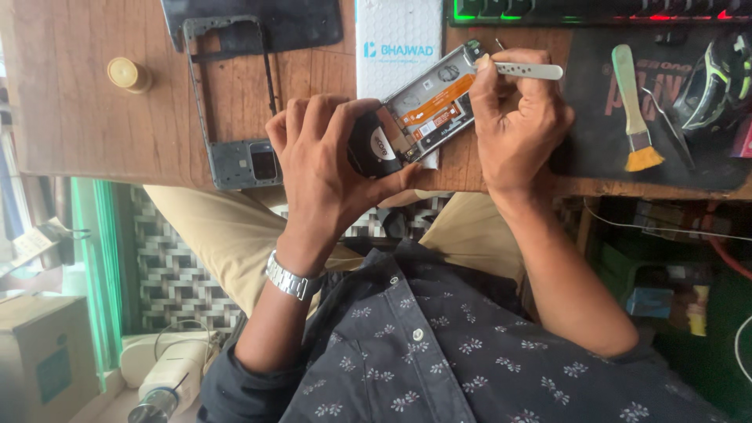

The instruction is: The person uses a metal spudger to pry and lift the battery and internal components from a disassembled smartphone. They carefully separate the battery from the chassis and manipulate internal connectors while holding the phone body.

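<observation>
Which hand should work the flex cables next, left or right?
Right, likely. The right hand holds the tweezers pinched, their tip end toward the open phone. The left hand is wrapped around the phone's lower end, steadying it.

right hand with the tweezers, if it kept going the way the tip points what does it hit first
The right hand holds tweezers whose tip points left, onto the top edge of the opened phone. That phone would be met first; the tip looks already at or on it, though depth is hard to judge.
</observation>
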Tool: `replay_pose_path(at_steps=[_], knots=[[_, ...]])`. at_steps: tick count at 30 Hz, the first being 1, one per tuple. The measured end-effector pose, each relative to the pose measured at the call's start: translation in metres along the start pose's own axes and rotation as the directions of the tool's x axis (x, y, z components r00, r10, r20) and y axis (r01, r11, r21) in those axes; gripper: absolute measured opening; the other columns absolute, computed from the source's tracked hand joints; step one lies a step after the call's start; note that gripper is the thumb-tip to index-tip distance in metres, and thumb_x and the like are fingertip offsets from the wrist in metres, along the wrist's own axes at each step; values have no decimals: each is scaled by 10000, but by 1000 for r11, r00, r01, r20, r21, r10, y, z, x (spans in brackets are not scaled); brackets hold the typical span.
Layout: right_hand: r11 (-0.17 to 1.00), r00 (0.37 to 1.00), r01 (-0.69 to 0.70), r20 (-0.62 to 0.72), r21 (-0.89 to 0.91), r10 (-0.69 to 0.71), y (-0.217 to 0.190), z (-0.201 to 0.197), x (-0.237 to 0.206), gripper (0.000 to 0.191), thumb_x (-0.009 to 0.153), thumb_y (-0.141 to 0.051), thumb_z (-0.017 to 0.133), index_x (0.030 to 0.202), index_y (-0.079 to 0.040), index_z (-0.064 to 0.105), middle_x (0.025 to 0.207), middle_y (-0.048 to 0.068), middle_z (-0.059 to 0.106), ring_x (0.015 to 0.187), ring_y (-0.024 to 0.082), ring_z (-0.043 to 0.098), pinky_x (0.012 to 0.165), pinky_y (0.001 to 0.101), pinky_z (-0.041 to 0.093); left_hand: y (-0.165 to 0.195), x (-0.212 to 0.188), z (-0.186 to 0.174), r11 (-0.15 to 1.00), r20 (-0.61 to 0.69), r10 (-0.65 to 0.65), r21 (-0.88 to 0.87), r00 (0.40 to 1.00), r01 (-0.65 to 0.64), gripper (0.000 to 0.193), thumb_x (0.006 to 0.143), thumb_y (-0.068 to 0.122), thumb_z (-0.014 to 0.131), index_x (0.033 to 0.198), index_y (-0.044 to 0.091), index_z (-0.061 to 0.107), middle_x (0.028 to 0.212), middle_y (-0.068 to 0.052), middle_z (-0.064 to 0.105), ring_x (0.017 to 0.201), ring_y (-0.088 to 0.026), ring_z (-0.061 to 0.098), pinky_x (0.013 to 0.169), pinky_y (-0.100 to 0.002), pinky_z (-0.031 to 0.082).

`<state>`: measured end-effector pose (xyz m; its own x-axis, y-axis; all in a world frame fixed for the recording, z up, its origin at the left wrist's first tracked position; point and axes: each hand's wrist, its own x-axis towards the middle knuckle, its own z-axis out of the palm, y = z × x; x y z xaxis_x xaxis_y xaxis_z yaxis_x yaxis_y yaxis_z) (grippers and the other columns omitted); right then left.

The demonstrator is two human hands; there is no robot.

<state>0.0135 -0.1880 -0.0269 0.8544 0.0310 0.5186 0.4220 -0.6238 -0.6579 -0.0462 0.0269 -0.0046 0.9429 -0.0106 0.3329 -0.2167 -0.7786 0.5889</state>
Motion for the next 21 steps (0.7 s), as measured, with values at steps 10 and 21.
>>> replay_pose_path(at_steps=[10, 21], knots=[[997, 997, 43, 61, -68, -39, -9, -2, 3, 84, 1137, -40, 696, 1139, 1, 622, 951, 94, 710, 843, 180, 741, 736, 311, 584, 3, 0, -4, 1000, 9, 0, -18, 1000, 0, 771, 717, 671, 872, 1216, 119, 670, 1150, -39, 635, 1131, -257, 554, 1031, -449, 346], [1000, 1000, -6, 7, 28, 6, -7, -1, -1, 111, 1169, -75, 689, 1137, 13, 629, 966, 84, 736, 847, 151, 741, 736, 290, 593, 3, 1, -4, 1000, 17, -4, -4, 1000, 5, 736, 707, 634, 897, 1185, 120, 675, 1125, -41, 622, 1127, -258, 552, 1041, -448, 342]])
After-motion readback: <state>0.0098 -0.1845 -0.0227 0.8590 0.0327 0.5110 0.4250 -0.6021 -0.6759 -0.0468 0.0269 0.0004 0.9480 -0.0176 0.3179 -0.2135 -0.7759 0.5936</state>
